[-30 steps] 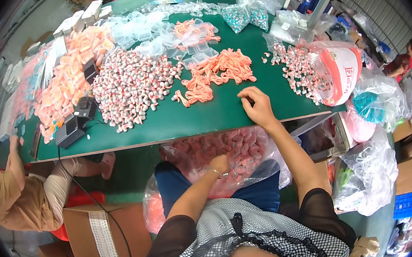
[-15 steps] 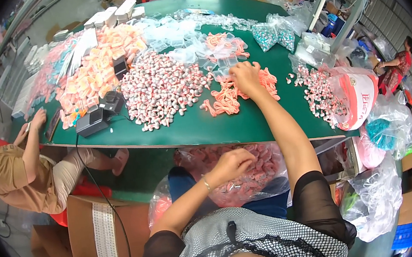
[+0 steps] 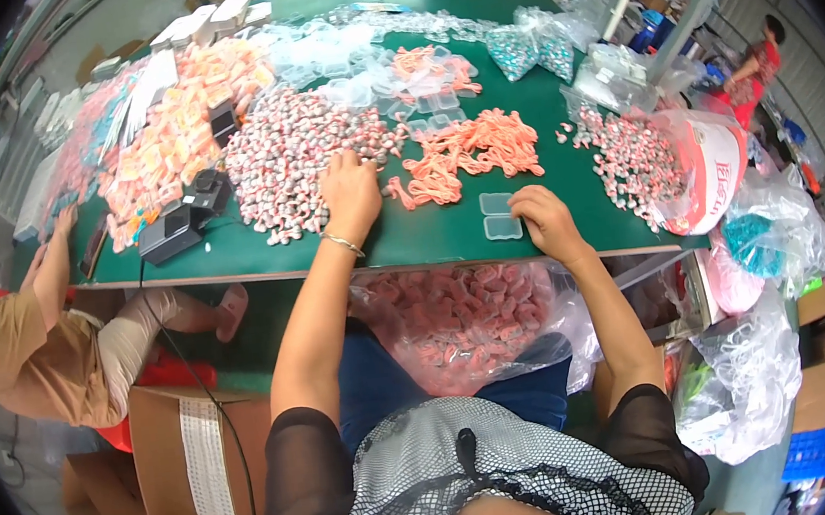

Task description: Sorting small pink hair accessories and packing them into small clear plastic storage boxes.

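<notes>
Leftmost of the near things, a big pile of red and gray bits (image 3: 267, 162) sits on the green surface (image 3: 421, 241). The left hand (image 3: 352, 195) is at its right side, back up, arm reaching forward, fingers bent down at the bits. I cannot tell if it grips any. Next come orange strings (image 3: 472, 149) in a heap. Just below them, a clear case (image 3: 502, 228) lies flat, two squares in a row. The right hand (image 3: 547, 222) is at its right edge, elbow bent outward, fingers curled; I cannot tell if they pinch it.
</notes>
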Motion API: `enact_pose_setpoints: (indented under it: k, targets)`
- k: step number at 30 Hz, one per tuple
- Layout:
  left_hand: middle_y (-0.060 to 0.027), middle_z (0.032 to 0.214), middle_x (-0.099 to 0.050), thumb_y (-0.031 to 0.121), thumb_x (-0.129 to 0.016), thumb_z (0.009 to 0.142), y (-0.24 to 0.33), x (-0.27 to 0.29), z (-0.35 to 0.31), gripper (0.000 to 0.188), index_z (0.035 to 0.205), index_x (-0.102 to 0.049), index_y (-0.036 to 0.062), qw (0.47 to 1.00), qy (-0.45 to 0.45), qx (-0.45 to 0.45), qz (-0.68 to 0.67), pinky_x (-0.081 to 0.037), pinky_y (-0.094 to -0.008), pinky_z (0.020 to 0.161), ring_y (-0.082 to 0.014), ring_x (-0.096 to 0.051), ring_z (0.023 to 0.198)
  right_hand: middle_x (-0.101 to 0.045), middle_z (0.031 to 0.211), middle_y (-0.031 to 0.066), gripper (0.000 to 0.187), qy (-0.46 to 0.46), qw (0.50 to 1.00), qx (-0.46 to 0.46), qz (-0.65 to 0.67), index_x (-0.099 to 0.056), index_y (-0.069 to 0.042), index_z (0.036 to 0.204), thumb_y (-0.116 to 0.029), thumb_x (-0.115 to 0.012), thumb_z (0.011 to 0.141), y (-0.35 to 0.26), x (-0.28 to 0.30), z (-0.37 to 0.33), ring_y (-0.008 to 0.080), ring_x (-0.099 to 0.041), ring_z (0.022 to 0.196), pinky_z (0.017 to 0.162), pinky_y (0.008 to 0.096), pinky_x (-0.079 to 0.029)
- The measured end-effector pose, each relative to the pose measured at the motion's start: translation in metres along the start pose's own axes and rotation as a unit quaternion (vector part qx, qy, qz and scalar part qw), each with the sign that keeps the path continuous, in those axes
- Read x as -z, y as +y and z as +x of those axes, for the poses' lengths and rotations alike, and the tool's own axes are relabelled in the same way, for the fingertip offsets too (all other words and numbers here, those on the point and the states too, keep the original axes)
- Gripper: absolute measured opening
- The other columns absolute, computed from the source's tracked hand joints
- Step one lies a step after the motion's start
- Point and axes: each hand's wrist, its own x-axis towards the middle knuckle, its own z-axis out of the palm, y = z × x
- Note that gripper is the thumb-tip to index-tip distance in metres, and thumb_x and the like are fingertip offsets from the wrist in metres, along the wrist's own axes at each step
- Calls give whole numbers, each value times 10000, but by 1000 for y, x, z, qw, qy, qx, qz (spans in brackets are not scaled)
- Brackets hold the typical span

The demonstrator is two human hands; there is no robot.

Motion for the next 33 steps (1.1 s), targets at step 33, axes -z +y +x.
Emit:
enact_pose_setpoints:
  k: [33]
  targets:
    - [-115, 821, -655, 50, -708, 815, 112, 37, -53, 74, 884, -688, 31, 838, -71, 103, -531, -502, -326, 606, -227, -630, 659, -686, 910, 42, 137, 52, 991, -97, -70, -669, -124, 867, -61, -699, 748, 36, 39, -15, 264, -636, 888, 735, 402, -459]
